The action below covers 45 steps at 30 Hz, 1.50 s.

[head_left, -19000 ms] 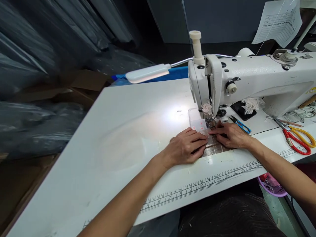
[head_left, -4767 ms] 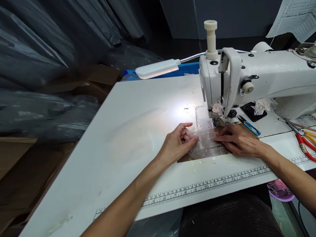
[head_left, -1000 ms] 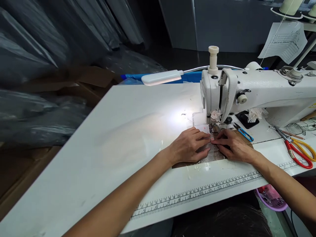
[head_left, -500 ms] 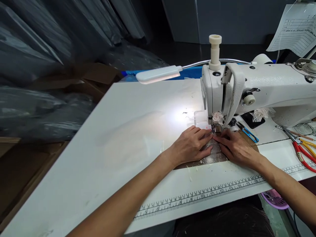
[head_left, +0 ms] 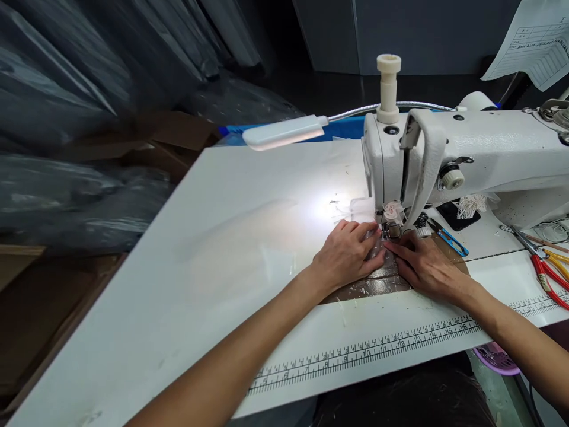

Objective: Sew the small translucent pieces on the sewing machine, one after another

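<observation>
My left hand (head_left: 347, 254) lies flat, fingers stretched toward the presser foot (head_left: 390, 230) of the white sewing machine (head_left: 448, 154), pressing a clear plastic piece (head_left: 362, 209) with small pink marks. My right hand (head_left: 425, 265) lies flat beside it, fingertips close to the foot, pressing the same clear sheet over a brown checked patch (head_left: 382, 283). A small pink fabric rosette (head_left: 392, 209) hangs at the needle bar. Both hands' fingers nearly meet in front of the needle.
A gooseneck lamp (head_left: 283, 131) lights the white table (head_left: 222, 249), which has a ruler strip (head_left: 377, 347) along its front edge. Blue thread snips (head_left: 448, 237) and red and yellow scissors (head_left: 549, 270) lie to the right. Dark plastic-wrapped bundles (head_left: 66, 118) and cardboard stand left.
Both hands have slid a little farther toward the presser foot, and the clear piece has moved back under it. The view shifted slightly.
</observation>
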Each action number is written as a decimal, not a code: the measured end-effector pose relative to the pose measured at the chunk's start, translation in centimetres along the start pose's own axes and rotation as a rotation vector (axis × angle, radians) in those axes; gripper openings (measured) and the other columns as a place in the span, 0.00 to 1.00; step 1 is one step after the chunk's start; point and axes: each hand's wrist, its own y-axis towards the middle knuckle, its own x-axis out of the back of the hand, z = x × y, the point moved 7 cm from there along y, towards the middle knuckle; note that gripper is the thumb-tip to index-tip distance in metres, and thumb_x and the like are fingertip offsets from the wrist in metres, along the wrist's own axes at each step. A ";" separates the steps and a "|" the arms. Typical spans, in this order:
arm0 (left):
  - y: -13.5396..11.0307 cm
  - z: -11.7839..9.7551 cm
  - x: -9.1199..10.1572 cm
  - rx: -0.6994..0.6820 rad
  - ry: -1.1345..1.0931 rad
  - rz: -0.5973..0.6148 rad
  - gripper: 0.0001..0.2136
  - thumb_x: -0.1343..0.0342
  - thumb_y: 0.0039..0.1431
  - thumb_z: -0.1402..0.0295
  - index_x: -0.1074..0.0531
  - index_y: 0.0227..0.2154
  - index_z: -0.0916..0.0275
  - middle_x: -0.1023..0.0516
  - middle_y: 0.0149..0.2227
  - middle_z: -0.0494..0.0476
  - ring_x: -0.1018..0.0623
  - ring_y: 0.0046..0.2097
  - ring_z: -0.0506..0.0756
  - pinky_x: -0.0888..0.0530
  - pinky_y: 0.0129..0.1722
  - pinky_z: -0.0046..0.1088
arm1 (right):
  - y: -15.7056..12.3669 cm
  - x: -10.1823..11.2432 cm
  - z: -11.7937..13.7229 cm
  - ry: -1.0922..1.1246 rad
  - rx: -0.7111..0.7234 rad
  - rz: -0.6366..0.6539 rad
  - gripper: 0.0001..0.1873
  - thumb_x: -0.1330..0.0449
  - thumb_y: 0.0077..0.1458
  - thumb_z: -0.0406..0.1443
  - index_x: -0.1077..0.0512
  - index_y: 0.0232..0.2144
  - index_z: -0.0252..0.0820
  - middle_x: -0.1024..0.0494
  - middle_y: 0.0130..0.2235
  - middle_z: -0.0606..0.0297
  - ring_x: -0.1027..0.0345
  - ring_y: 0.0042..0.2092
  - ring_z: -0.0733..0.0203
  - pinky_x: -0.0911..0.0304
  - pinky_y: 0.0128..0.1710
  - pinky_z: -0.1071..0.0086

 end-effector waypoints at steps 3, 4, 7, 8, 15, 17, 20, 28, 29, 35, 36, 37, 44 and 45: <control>0.1 0.2 -0.1 0.022 -0.018 -0.011 0.17 0.53 0.66 0.59 0.24 0.44 0.64 0.21 0.41 0.62 0.26 0.38 0.58 0.31 0.39 0.39 | -0.1 0.0 -0.4 0.030 -0.009 0.009 0.20 0.52 0.67 0.37 0.30 0.56 0.41 0.31 0.45 0.51 0.35 0.45 0.53 0.30 0.47 0.53; 0.1 0.2 0.0 0.027 -0.026 -0.020 0.17 0.53 0.66 0.59 0.24 0.44 0.64 0.22 0.42 0.63 0.26 0.39 0.58 0.31 0.39 0.40 | -0.1 0.1 -0.6 0.054 -0.019 0.013 0.20 0.51 0.67 0.37 0.30 0.56 0.42 0.31 0.46 0.51 0.34 0.45 0.53 0.30 0.47 0.54; 0.1 0.3 0.4 0.035 -0.039 -0.066 0.16 0.52 0.66 0.59 0.25 0.44 0.65 0.22 0.44 0.66 0.26 0.40 0.60 0.31 0.41 0.42 | 0.0 0.7 -1.5 0.165 -0.086 0.014 0.20 0.50 0.66 0.37 0.30 0.56 0.43 0.28 0.45 0.54 0.31 0.42 0.57 0.30 0.45 0.59; 0.1 0.4 0.7 0.035 -0.041 -0.088 0.16 0.52 0.66 0.59 0.26 0.44 0.65 0.22 0.44 0.66 0.26 0.41 0.60 0.31 0.41 0.42 | 0.1 1.0 -1.8 0.209 -0.116 -0.001 0.19 0.50 0.65 0.36 0.29 0.55 0.42 0.27 0.44 0.55 0.31 0.41 0.57 0.30 0.44 0.60; -0.4 0.4 3.6 -0.075 -0.058 -0.350 0.07 0.49 0.64 0.71 0.26 0.34 0.66 0.21 0.36 0.62 0.26 0.33 0.55 0.31 0.31 0.34 | 0.2 2.5 -3.8 0.301 -0.318 -0.153 0.13 0.49 0.59 0.33 0.24 0.35 0.41 0.25 0.34 0.61 0.29 0.40 0.56 0.31 0.41 0.62; -0.4 -0.3 3.7 -0.149 -0.126 -0.335 0.08 0.49 0.63 0.74 0.27 0.31 0.64 0.21 0.32 0.58 0.26 0.31 0.53 0.31 0.29 0.31 | 0.6 2.3 -4.2 0.287 -0.369 -0.089 0.13 0.49 0.58 0.32 0.24 0.34 0.41 0.24 0.33 0.62 0.29 0.39 0.57 0.31 0.41 0.63; -0.5 -1.6 3.5 -0.265 -0.231 -0.298 0.08 0.49 0.62 0.75 0.26 0.31 0.65 0.21 0.32 0.57 0.25 0.31 0.52 0.29 0.29 0.31 | 1.6 1.8 -4.8 0.243 -0.452 0.085 0.12 0.48 0.57 0.31 0.23 0.33 0.40 0.22 0.33 0.62 0.28 0.36 0.59 0.32 0.38 0.67; -0.8 -2.1 3.1 -0.330 -0.376 -0.251 0.06 0.48 0.60 0.75 0.25 0.31 0.66 0.19 0.33 0.57 0.22 0.31 0.52 0.24 0.29 0.30 | 2.5 1.8 -4.6 0.148 -0.564 0.071 0.11 0.46 0.57 0.30 0.23 0.34 0.37 0.21 0.34 0.58 0.30 0.35 0.58 0.40 0.33 0.70; -0.8 -2.1 3.1 -0.328 -0.392 -0.249 0.06 0.47 0.60 0.75 0.25 0.31 0.66 0.19 0.33 0.57 0.22 0.31 0.52 0.23 0.30 0.30 | 2.3 1.8 -4.3 0.148 -0.559 0.067 0.11 0.46 0.57 0.29 0.23 0.35 0.37 0.21 0.35 0.59 0.30 0.35 0.59 0.41 0.34 0.70; -0.7 -2.1 3.2 -0.322 -0.420 -0.232 0.06 0.47 0.59 0.73 0.25 0.33 0.65 0.19 0.33 0.57 0.21 0.31 0.53 0.22 0.29 0.31 | 1.9 1.3 -1.9 0.200 -0.225 0.154 0.16 0.46 0.56 0.30 0.21 0.41 0.42 0.23 0.37 0.63 0.34 0.33 0.64 0.40 0.36 0.71; -0.7 -2.1 3.2 -0.324 -0.419 -0.226 0.06 0.47 0.58 0.73 0.25 0.33 0.65 0.19 0.33 0.57 0.21 0.31 0.53 0.23 0.29 0.31 | 1.9 1.2 -1.6 0.189 -0.159 0.165 0.17 0.46 0.56 0.30 0.21 0.43 0.43 0.23 0.38 0.62 0.34 0.33 0.64 0.40 0.37 0.71; -0.7 -2.1 3.1 -0.324 -0.415 -0.220 0.06 0.48 0.58 0.73 0.25 0.32 0.65 0.19 0.33 0.57 0.22 0.31 0.53 0.23 0.29 0.31 | 1.8 1.1 -1.5 0.173 -0.112 0.172 0.17 0.46 0.57 0.31 0.21 0.44 0.43 0.23 0.39 0.62 0.34 0.34 0.64 0.39 0.37 0.70; -0.7 -2.1 3.1 -0.324 -0.398 -0.199 0.07 0.48 0.57 0.71 0.24 0.32 0.64 0.20 0.32 0.56 0.23 0.30 0.53 0.25 0.28 0.31 | 1.3 0.3 -1.7 0.104 -0.004 0.189 0.18 0.46 0.59 0.33 0.22 0.48 0.47 0.25 0.45 0.58 0.33 0.37 0.62 0.37 0.40 0.67; -0.7 -2.1 3.1 -0.321 -0.398 -0.201 0.07 0.48 0.57 0.70 0.24 0.32 0.64 0.20 0.32 0.56 0.23 0.30 0.53 0.25 0.27 0.31 | 1.2 0.2 -1.7 0.096 -0.007 0.190 0.19 0.46 0.59 0.33 0.22 0.49 0.47 0.26 0.45 0.58 0.33 0.37 0.62 0.37 0.40 0.67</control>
